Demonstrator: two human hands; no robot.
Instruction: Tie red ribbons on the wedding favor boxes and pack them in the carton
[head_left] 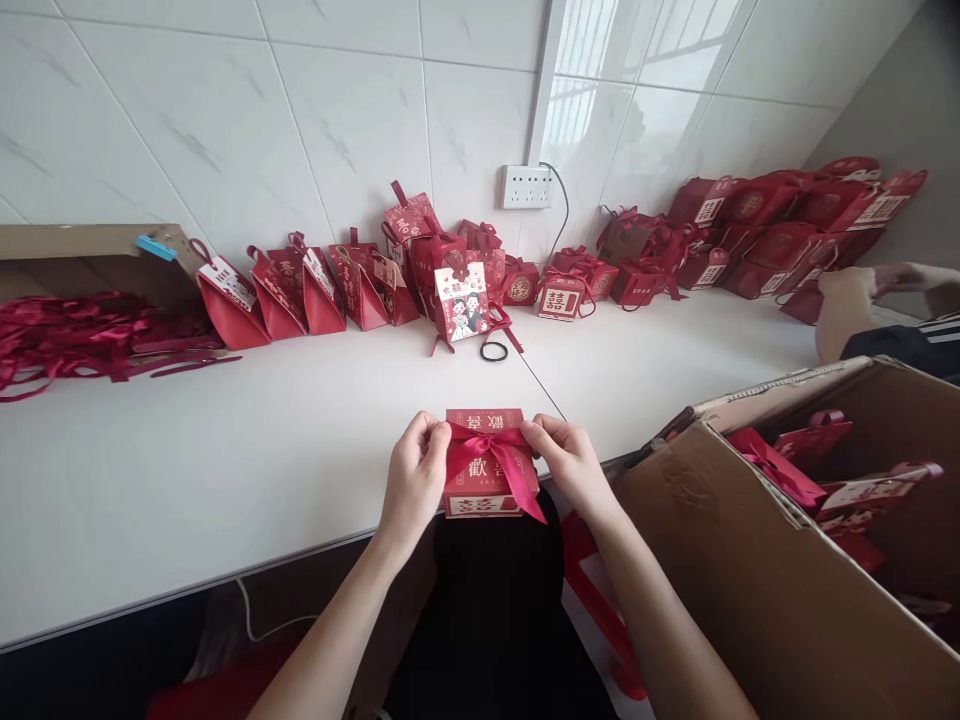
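Observation:
A red gift box (484,506) with gold and white lettering sits at the table's front edge, right in front of me. Across its top lies a dark pink satin ribbon (514,480), crossed at the middle, with a tail hanging over the front right corner. My left hand (417,462) is closed in a pinch on the ribbon at the box's left side. On the opposite side, my right hand (564,452) pinches the ribbon between thumb and fingers. Whether the fingertips also touch the box is hidden.
Red pouches (324,290) and boxes (561,297) line the wall. Loose ribbons (82,335) spill from a carton at left. A black hair tie (493,351) lies behind the gift box. An open cardboard box (697,530) stands at right; beyond it is another person's hand (892,285).

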